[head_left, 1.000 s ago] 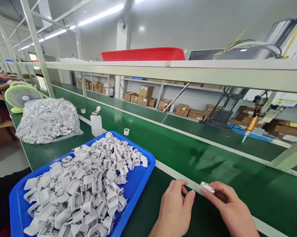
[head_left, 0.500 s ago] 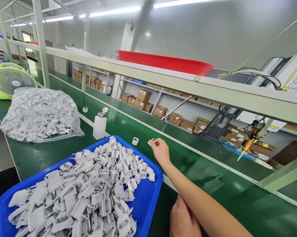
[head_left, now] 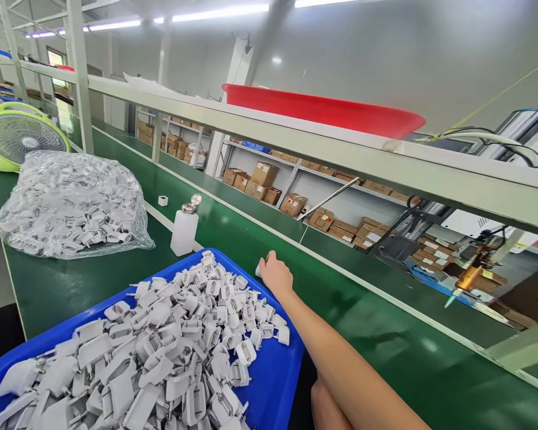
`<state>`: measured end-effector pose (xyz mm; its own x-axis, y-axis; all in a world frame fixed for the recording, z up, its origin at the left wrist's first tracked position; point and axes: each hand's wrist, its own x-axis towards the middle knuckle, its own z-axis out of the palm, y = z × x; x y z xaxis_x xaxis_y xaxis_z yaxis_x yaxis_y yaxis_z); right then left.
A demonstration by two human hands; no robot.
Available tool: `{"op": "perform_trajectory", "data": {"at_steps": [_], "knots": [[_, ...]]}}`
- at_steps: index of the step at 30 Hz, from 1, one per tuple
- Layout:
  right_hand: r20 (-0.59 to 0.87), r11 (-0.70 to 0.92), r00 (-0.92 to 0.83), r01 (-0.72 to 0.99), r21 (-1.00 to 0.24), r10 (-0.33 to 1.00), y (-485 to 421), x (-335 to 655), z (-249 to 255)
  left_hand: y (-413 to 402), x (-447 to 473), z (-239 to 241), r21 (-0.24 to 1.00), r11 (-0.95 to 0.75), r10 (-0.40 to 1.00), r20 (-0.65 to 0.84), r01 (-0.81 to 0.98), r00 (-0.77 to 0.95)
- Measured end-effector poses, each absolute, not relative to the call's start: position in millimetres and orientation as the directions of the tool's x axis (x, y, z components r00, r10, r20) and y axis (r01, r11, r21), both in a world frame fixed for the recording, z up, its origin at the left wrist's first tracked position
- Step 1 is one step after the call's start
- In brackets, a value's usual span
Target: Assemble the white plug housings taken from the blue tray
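Right hand point(head_left: 275, 273) stretched out across the green conveyor belt point(head_left: 385, 334), knuckles up, fingers curled down and pressed together over a small white part point(head_left: 258, 270). Only a sliver of that part visible at the fingertips, just past the far corner of the blue tray point(head_left: 277, 382); grip itself hidden under the hand, so cannot tell whether pinched or merely covered. Forearm running back diagonally toward the lower right of the view, passing just beside the tray's right rim.

Left hand point(head_left: 329, 409) low at the bottom edge, tucked under the right forearm and mostly cut off; whether spread or closed, cannot tell, and nothing seen in it.

Blue tray heaped with white plug housings point(head_left: 170, 352), many with metal prongs showing, piled loosely in all directions. White squeeze bottle point(head_left: 184, 230) with a metal flip cap standing upright just beyond the tray's far edge, near the white stripe of the belt. Small white cap-like piece point(head_left: 162, 200) lying alone farther along the belt, well apart from the hand. Clear plastic bag point(head_left: 69, 206) stuffed with more white parts resting to the left on the bench. Green desk fan point(head_left: 22, 136) behind the bag. Red bin point(head_left: 322, 110) lying on the overhead rail. Cardboard boxes point(head_left: 262, 179) stacked on shelving beyond the line.
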<state>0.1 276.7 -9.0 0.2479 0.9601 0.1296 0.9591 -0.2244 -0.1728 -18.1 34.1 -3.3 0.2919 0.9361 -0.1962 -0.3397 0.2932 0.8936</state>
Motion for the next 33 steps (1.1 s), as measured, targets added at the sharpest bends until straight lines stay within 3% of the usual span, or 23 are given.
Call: {"op": "perform_trajectory", "data": {"at_steps": [4,9,15,19,24,29,33], "knots": [[0.096,-0.171,0.18,0.981,-0.093,0.979,273.9,9.6,-5.5,29.7,-22.6,-1.5,0.917,0.22,0.944,-0.114,-0.332,0.31],[0.101,-0.109,0.119,0.989,-0.1,0.988,260.7,30.2,5.3,23.8,-9.8,-13.5,0.945,0.061,0.959,0.034,-0.323,0.28],[0.216,0.163,-0.13,0.976,-0.144,0.968,165.4,100.7,26.5,24.0,11.7,-25.6,0.997,0.042,0.989,-0.031,-0.07,0.146],[0.137,0.342,-0.321,0.923,-0.177,0.937,60.1,160.4,29.9,16.9,16.4,-31.4,0.988,-0.114,0.938,0.073,0.101,0.339],[-0.016,0.419,-0.442,0.86,-0.291,0.897,-32.6,189.5,15.7,8.0,11.6,-41.4,0.898,-0.369,0.766,0.147,0.239,0.626],[0.244,0.389,-0.304,0.765,-0.514,0.921,-55.7,195.7,-22.5,9.6,7.2,-44.1,0.876,-0.415,0.704,0.137,0.247,0.696],[0.272,0.377,-0.261,0.661,-0.649,0.926,-60.4,199.5,-40.9,7.4,3.5,-43.8,0.885,-0.392,0.695,0.106,0.251,0.711]]}}
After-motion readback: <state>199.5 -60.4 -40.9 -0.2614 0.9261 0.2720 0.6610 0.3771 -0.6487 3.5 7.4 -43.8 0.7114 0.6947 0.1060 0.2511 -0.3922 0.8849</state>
